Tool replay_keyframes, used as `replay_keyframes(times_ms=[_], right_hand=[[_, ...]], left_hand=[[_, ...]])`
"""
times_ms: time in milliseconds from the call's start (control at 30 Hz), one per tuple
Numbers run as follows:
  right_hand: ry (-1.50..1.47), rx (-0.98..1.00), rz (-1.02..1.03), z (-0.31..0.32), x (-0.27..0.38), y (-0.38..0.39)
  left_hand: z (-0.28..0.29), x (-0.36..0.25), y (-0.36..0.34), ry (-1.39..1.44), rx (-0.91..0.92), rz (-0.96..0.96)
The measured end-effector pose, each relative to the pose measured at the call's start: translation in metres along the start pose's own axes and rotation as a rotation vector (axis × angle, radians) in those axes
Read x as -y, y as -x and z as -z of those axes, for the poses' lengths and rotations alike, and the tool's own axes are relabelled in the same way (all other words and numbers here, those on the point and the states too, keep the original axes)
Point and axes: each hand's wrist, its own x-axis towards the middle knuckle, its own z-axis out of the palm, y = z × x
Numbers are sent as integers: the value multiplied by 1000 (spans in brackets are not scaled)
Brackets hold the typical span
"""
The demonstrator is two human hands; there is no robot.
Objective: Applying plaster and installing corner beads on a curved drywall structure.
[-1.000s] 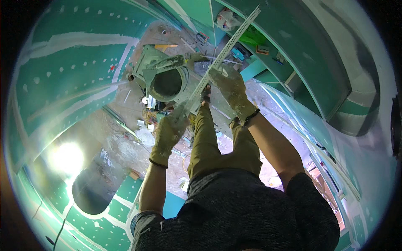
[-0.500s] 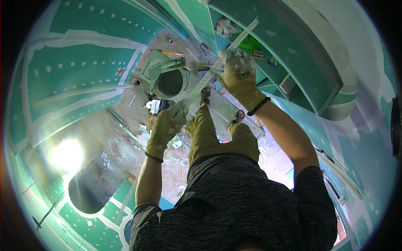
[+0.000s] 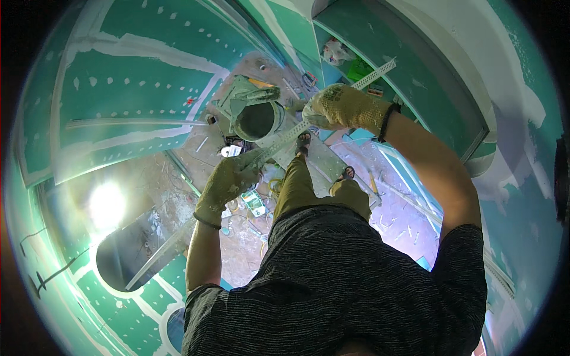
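A long, white perforated corner bead [image 3: 373, 76] runs slantwise in front of me between both gloved hands. My right hand [image 3: 339, 108] is closed around its upper part, and the bead's end sticks out past the knuckles. Lower down, my left hand [image 3: 228, 185] is closed on the bead too, its glove smeared with pale plaster. The bead carries on below the left hand toward the lower left. Just beyond the left hand stands a bucket [image 3: 278, 120] with a dark opening, and plaster-caked flat tools [image 3: 246, 95] lie at its far rim.
Green wallboard [image 3: 142, 65] with filled joints rises on the left. A recessed shelf niche [image 3: 409, 59] with bags and small items is at the upper right. A bright lamp [image 3: 107, 204] shines at the left. Tools, cables and scraps litter the floor by my feet.
The bead's far end has moved right and down. My right hand has turned over and sits nearer the middle of the bead. My left hand has shifted slightly left and down.
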Motion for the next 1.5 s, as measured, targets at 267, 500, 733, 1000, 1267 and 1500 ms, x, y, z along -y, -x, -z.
replay_keyframes(times_ms=[267,500,733,1000,1267,1500], right_hand=[[-218,-21,80,5,27,6],[-295,11,23,-4,33,20],[-206,-79,-28,-9,41,25],[-137,-9,-138,-20,35,17],[-225,44,-481,-30,2,15],[-579,-11,-631,-60,-11,60]], left_hand=[[-4,-22,31,156,19,217],[-15,-16,40,483,-27,413],[-15,-16,48,444,61,342],[-36,-20,46,-139,-79,107],[-26,2,59,-2,-141,180],[-25,13,62,374,-206,246]])
